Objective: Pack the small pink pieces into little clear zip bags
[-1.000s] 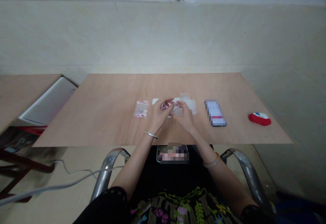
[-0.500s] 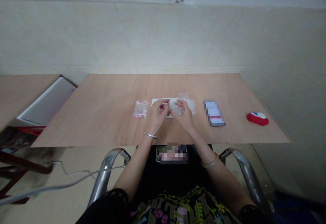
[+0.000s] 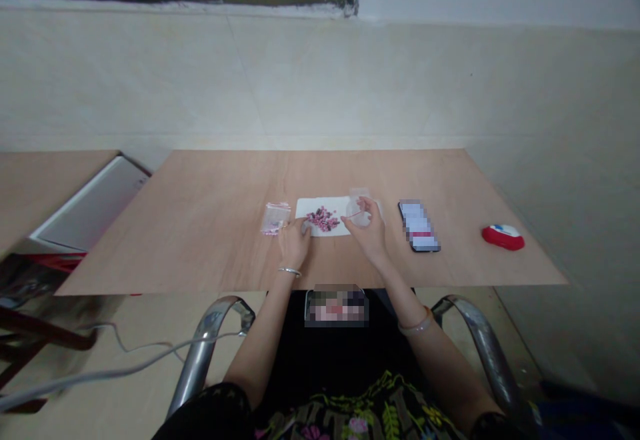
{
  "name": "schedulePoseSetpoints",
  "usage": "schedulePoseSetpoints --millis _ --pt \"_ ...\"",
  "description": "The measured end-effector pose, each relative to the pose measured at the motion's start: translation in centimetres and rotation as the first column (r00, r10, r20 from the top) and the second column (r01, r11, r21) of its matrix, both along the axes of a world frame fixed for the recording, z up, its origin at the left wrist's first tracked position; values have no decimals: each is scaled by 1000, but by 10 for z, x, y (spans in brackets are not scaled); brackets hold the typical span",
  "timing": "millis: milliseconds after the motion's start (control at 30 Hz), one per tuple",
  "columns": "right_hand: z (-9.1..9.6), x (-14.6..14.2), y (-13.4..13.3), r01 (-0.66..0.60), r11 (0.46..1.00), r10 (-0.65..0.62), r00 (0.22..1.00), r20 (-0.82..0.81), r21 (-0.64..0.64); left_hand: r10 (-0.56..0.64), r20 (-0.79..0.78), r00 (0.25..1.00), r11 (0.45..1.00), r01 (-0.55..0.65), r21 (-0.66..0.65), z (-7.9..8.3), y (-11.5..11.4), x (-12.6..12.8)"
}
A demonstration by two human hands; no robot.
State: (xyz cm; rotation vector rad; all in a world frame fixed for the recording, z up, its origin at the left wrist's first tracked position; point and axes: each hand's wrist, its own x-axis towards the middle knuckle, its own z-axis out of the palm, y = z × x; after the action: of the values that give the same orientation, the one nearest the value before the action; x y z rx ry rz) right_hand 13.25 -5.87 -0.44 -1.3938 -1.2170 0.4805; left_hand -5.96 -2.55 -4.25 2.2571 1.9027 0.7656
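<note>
Pile of small pink and dark beads [image 3: 323, 219]: lies loose at centre frame on a white sheet [image 3: 336, 204], which lies flat on the wooden table [image 3: 210, 227]. Individual beads are too small to tell apart.

My left hand [image 3: 294, 245]: just left of the pile, palm down, fingers bent, fingertips [image 3: 305, 226] resting at the sheet's lower left edge. It grips nothing that I can see; whether a fingertip touches a bead I cannot tell.

My right hand [image 3: 370, 232]: just right of the pile, closed in a pinch on a small clear bag [image 3: 357, 208] with a thin red line across it. The bag is held at the right end of the sheet; whether it touches the sheet I cannot tell.

Second small clear bag [image 3: 275, 218]: lies flat on the table just left of the sheet, pink contents showing at its lower end, near my left hand but apart from it.

Further right: a phone [image 3: 419, 226] lies flat, screen up, near my right hand. A red and white object [image 3: 503, 237] sits well apart, toward the table's right edge.

Lower frame: another phone [image 3: 336, 305] on my lap and two chrome chair arms [image 3: 210, 343]. A grey cable [image 3: 100, 373] runs across the lower left. A white panel [image 3: 93, 201] sits at mid left, beside the table.
</note>
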Motion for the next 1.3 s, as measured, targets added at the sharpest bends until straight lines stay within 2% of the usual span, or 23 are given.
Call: schedulePoseSetpoints --millis 300,600,767,833,900,1033,1167,1300 --pt "-1 3 0 -2 1000 2 999 -33 -9 -10 7 1000 1000 10 -6 -16 14 -2" --pt "-2 2 2 3 1000 -3 1000 -10 -2 -53 -32 998 998 53 18 -17 33 -1" --pt "0 1 3 -1 1000 1 1000 -22 -6 -11 11 1000 1000 11 15 -14 32 -3" --pt "0 1 2 0 1000 0 1000 -15 -7 5 114 993 1000 -7 20 -7 29 -2" --pt "-2 1 2 -8 1000 8 1000 -4 -7 4 259 966 999 -15 43 7 25 1" --pt "-7 -2 3 -65 998 65 998 22 -17 -100 483 870 989 36 141 49 12 18" --pt "-8 -8 2 -96 995 98 994 50 -36 -260 490 832 963 190 189 84 -2 38" --pt "-3 -12 1 -122 992 124 991 47 -42 -327 472 818 945 288 156 94 -7 48"
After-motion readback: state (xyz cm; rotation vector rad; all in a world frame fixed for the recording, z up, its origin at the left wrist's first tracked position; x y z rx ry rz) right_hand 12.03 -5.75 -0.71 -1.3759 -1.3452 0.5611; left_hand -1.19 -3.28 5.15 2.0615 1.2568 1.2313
